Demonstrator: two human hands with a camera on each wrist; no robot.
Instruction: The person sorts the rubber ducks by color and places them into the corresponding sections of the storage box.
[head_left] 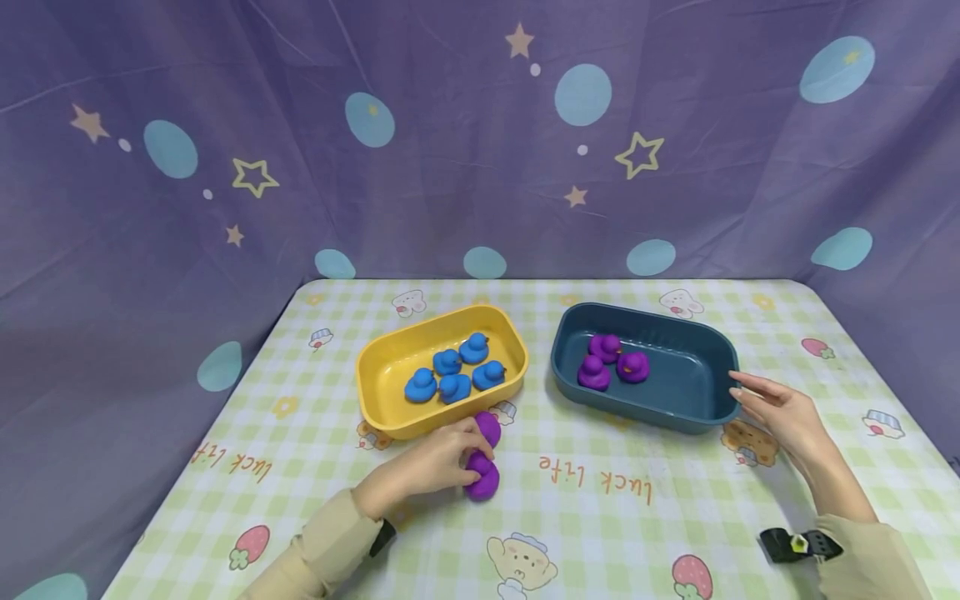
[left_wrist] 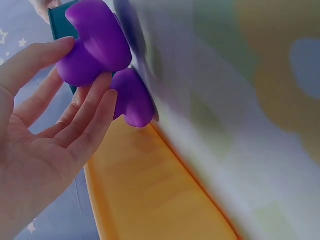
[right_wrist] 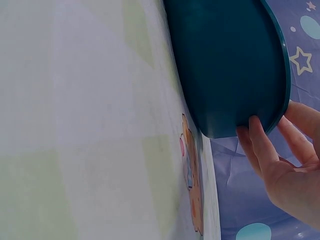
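Observation:
My left hand (head_left: 442,458) pinches a purple rubber duck (head_left: 482,478) between thumb and fingers, in front of the yellow bin (head_left: 367,392). Just beyond it is a second purple duck (head_left: 488,428), partly covered by the fingers; in the left wrist view this second duck (left_wrist: 134,100) shows below the held duck (left_wrist: 100,45). At the right end of the dark teal bin (head_left: 697,375), my right hand (head_left: 783,421) rests extended fingertips against the rim and outer wall, which the right wrist view shows close up.
Several blue ducks (head_left: 447,362) sit in the yellow bin. Three purple ducks (head_left: 633,367) lie in the left half of the teal bin. A checked tablecloth (head_left: 585,533) covers the table, and a purple patterned curtain (head_left: 465,192) hangs behind it.

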